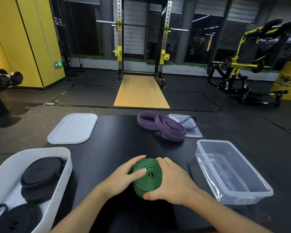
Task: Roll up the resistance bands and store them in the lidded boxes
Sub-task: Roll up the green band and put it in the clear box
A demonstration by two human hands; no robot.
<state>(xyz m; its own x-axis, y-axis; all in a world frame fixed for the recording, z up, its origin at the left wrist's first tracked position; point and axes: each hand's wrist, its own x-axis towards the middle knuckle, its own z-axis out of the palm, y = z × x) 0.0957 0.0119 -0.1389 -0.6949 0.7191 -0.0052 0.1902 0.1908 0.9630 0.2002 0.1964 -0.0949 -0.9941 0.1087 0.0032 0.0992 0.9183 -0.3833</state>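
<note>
Currently both hands grip the green band roll point(148, 175) at the front centre of the black table point(118, 145). The left hand point(124, 174) curls round its left side with the thumb on the coil face, and the right hand point(171, 182) wraps the right side. Risk: if either grip slackens, the rubber likely springs open, or the core telescopes out on the way to the clear box point(230, 172). Count: one green roll, one loose purple band point(161, 125), at least two black rolls point(40, 172) in the white box point(64, 165), two boxes, a white lid point(72, 128) and a clear lid point(191, 132).

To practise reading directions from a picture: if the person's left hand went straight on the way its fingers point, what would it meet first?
The green rolled band, which the left hand holds: its fingers point away and rightward across it. Just beyond, probably the right hand gripping the roll's other side.
</note>
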